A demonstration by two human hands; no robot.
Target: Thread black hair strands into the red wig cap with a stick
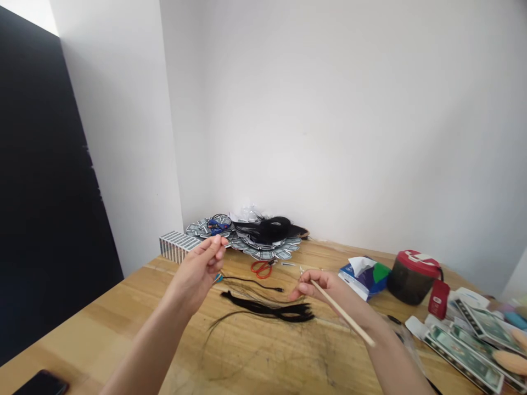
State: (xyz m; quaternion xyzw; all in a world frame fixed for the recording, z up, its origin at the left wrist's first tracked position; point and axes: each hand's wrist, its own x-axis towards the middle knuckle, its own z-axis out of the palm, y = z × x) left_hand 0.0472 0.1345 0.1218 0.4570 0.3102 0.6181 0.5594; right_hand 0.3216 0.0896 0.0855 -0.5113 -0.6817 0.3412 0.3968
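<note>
My left hand [206, 260] is raised above the table, thumb and fingertips pinched together; anything between them is too fine to make out. In my right hand [315, 283] is a thin pale wooden stick [346, 314], its narrow tip pointing up and away and its blunt end lying over my forearm. Below and between the hands, a bundle of black hair [267, 309] lies on the wooden table [242, 351], with loose strands around it. A black cable [251, 282] runs just behind the bundle. Red-handled scissors [262, 269] lie farther back.
At the back, more black hair [272, 229] lies on fanned-out printed cards [263, 253]. A row of small boxes [177, 246] stands left. On the right are a tissue pack [370, 276], a red-lidded dark container [414, 277] and lash boxes [465, 354]. A phone [43, 383] lies front left.
</note>
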